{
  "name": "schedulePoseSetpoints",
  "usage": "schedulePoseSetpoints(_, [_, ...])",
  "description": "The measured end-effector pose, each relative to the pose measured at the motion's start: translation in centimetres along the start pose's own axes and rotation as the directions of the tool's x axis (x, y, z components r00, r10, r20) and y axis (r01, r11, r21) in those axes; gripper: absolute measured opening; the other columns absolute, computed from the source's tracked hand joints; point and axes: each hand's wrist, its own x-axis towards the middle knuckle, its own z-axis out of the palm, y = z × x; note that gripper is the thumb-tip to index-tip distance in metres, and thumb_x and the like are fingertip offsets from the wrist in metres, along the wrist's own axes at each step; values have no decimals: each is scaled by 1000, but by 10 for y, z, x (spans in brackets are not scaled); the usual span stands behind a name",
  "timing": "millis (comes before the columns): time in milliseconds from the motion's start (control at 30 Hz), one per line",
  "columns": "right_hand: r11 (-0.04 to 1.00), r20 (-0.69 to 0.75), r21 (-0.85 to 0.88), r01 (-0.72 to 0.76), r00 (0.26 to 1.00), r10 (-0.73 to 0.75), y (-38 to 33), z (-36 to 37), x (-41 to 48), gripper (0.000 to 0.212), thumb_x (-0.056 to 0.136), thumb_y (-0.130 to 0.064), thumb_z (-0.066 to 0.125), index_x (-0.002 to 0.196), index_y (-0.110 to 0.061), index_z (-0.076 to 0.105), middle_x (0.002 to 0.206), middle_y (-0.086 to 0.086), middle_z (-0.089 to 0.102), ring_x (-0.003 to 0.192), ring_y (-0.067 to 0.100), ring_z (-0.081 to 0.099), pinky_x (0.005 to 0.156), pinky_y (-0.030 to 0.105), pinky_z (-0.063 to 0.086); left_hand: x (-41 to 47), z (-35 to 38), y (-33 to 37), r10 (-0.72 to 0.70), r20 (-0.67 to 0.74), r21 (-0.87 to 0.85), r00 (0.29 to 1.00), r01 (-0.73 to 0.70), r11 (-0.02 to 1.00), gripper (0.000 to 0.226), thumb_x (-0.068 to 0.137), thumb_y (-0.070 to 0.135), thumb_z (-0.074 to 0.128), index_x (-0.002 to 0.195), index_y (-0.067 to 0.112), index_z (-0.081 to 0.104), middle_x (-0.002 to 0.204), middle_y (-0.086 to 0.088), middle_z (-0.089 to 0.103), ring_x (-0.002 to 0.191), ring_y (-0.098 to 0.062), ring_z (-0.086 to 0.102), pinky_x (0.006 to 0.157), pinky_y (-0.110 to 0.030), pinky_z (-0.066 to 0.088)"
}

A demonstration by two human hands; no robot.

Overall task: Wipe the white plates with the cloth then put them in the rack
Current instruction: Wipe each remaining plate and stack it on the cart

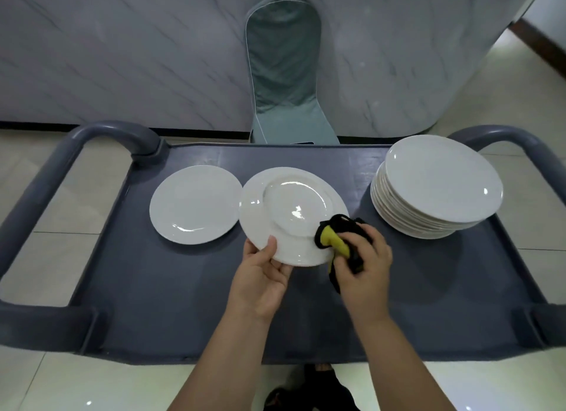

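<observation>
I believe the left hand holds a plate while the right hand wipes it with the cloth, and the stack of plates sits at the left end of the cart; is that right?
Not quite: the head view shows the stack of plates at the right end of the cart. The rest stands: the left hand holds a plate while the right hand wipes it with the cloth.

The left hand (260,283) and right hand (364,269) are bare, like the forearms (211,364); dark footwear (318,392) shows below.
</observation>
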Motion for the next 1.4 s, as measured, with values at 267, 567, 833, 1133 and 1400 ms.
schedulePoseSetpoints(267, [952,153,-4,306,941,-302,-6,9,-10,33,74,-19,64,105,-26,70,133,-3,53,112,25,44,102,28,36,-1,1,7,-1,10,101,1000,0,995,42,79,7,58,119,21,61,116,-9,70,97,-23,71,72,-38,61])
schedulePoseSetpoints(567, [930,380,159,-330,890,251,-1,-6,120,28,87,-11,66,86,-39,67,88,-15,65,85,10,61,80,28,49,-16,-15,57,-140,250,569,958,-28,822,49,73,0,69,119,18,60,116,-7,68,99,-24,68,71,-38,60])
schedulePoseSetpoints(833, [811,512,53,583,681,-523,-95,51,75,27,72,-19,72,99,-15,73,121,10,63,93,37,53,85,43,42,-6,-6,52,-8,203,590,979,-116,799,50,67,-12,64,112,8,60,103,-12,72,93,-29,69,64,-34,57])
schedulePoseSetpoints(1133, [996,528,18,88,845,-84,-45,52,139,26,81,-10,67,103,-23,70,111,-1,60,108,25,54,102,35,40,-17,-23,48,-8,142,345,990,-42,938,49,75,-6,59,117,18,60,115,-5,70,100,-21,69,73,-31,59])
schedulePoseSetpoints(1400, [996,259,84,23,965,-44,-24,32,55,29,74,-15,60,101,-14,71,114,6,60,103,18,53,93,24,38,9,4,40,93,40,176,995,-99,979,36,76,-8,56,100,18,64,102,-6,73,87,-17,72,67,-28,59])
